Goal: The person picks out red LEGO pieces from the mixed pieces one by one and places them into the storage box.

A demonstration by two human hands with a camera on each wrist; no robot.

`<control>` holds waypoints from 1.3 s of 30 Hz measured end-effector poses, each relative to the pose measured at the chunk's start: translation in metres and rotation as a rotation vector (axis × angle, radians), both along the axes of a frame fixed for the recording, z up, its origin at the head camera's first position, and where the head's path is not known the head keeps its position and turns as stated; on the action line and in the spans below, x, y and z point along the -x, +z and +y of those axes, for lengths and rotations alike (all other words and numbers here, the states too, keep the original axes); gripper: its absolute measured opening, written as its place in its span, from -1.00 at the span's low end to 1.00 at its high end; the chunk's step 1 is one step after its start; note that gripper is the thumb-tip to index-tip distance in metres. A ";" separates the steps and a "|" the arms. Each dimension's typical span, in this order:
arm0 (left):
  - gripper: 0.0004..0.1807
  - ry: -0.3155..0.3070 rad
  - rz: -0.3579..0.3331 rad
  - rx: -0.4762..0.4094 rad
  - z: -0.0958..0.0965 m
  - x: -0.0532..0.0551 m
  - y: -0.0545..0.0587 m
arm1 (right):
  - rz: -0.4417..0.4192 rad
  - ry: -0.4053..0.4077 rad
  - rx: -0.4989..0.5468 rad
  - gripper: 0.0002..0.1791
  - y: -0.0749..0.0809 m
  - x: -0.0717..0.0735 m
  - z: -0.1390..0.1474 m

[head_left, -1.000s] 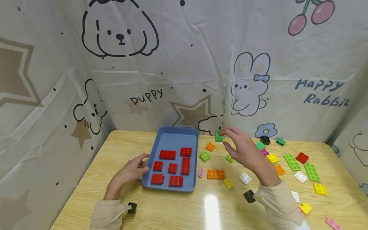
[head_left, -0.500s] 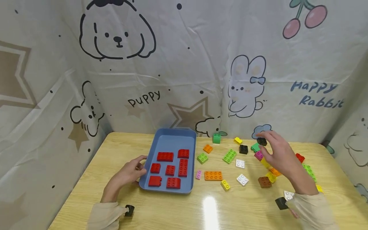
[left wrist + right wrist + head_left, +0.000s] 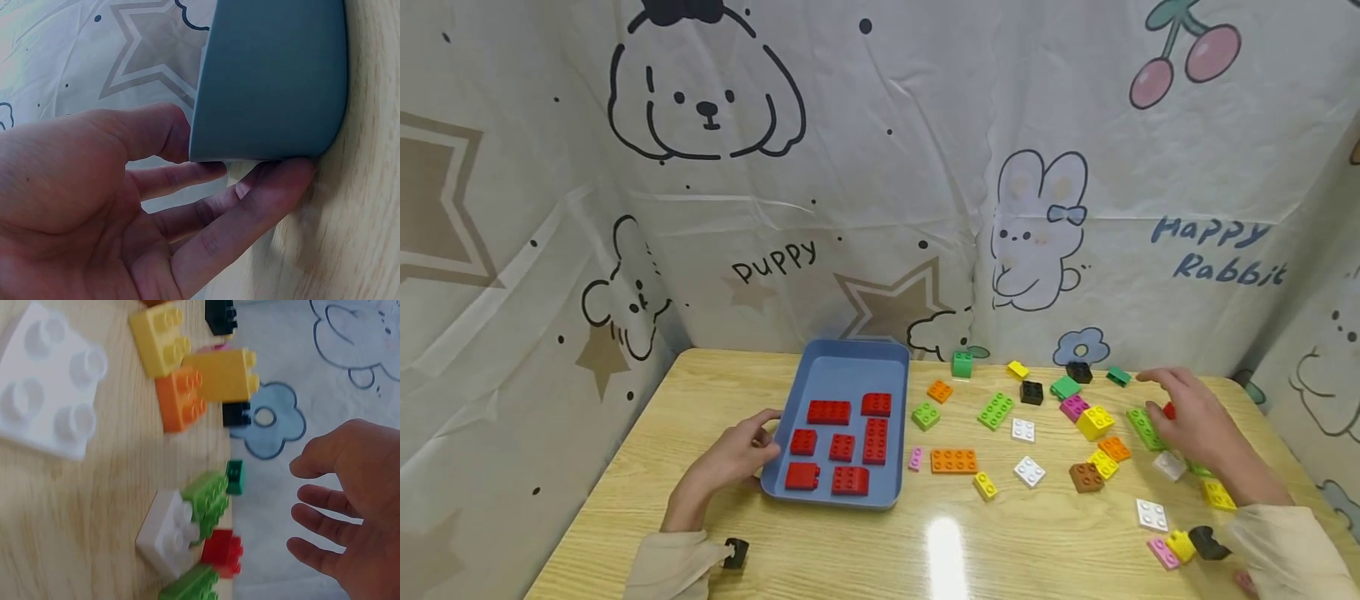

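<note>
My left hand holds the left edge of a blue tray. In the left wrist view the thumb is at the rim of the tray while the fingertips lie against its side. Several red bricks lie spread out in the tray. Over the right part of the table, my right hand hovers with nothing in its grasp, fingers loosely bent. Partly hidden behind its fingers is a loose red brick. Close by are a long light-green brick and a white brick.
Loose bricks in many colours cover the table right of the tray, among them a long orange one, a brown one, a yellow one and a black one. A patterned cloth hangs behind the table.
My right hand has moved right, from near the green brick at the back, across the loose bricks, to the red brick. My left hand stays at the tray. The head view has shifted slightly.
</note>
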State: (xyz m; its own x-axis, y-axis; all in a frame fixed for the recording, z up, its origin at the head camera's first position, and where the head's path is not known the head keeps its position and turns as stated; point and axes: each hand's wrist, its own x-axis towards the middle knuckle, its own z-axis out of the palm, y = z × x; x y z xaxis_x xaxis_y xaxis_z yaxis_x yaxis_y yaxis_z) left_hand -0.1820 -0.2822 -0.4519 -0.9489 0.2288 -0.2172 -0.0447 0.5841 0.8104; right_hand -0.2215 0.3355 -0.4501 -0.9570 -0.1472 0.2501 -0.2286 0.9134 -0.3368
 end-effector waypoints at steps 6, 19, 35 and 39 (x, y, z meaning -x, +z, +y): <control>-0.42 0.005 -0.006 0.008 0.000 0.000 0.000 | -0.106 -0.021 -0.041 -0.54 -0.007 0.004 0.022; -0.42 0.010 -0.005 0.011 0.000 0.001 -0.002 | -0.282 -0.078 -0.088 -0.58 -0.012 0.016 0.040; -0.41 0.013 -0.017 0.000 0.000 0.001 -0.003 | -0.251 -0.034 -0.121 -0.67 -0.015 0.020 0.045; -0.41 0.012 -0.015 -0.009 0.000 0.001 -0.002 | -0.219 -0.026 -0.124 -0.64 -0.007 0.018 0.041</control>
